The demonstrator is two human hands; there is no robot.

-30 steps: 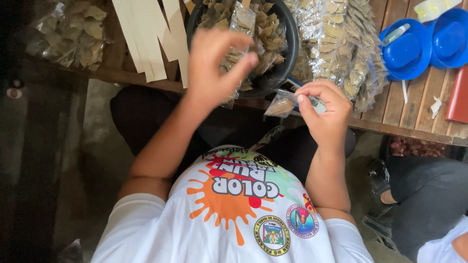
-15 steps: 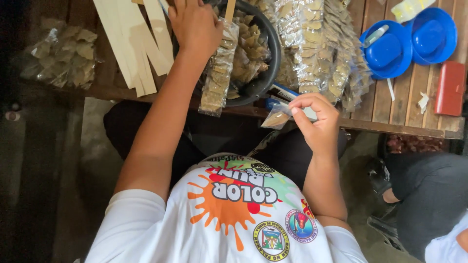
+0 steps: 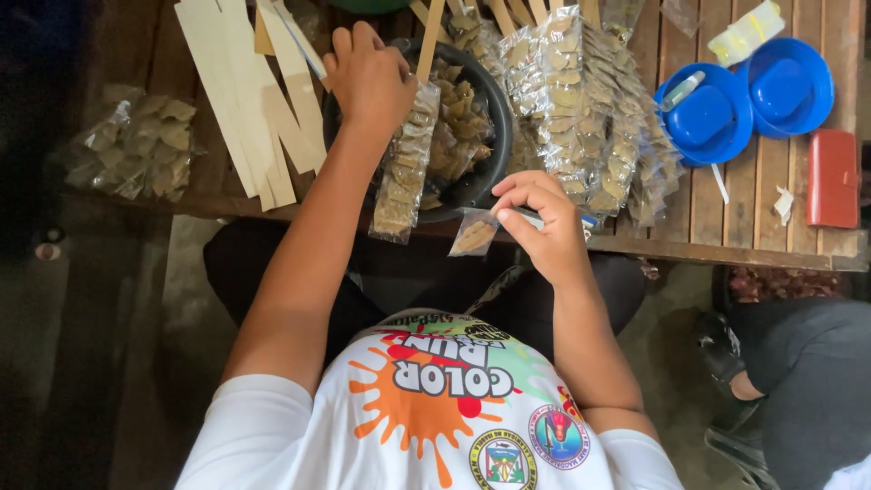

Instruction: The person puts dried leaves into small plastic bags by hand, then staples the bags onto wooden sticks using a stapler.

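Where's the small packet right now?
In the head view, the small packet hangs from the right hand at the table edge, just below the black bowl.

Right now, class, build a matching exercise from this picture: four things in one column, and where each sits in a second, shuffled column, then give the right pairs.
Things
1. left hand
2. right hand
3. blue dishes
4. red box

Places
A. far right of the wooden table
B. pinching a small clear packet at the table's near edge
C. beside the pile of filled packets
D. over the rim of the dark bowl, on a long strip of packets

Pairs: 1-D, 2-B, 3-C, 4-A
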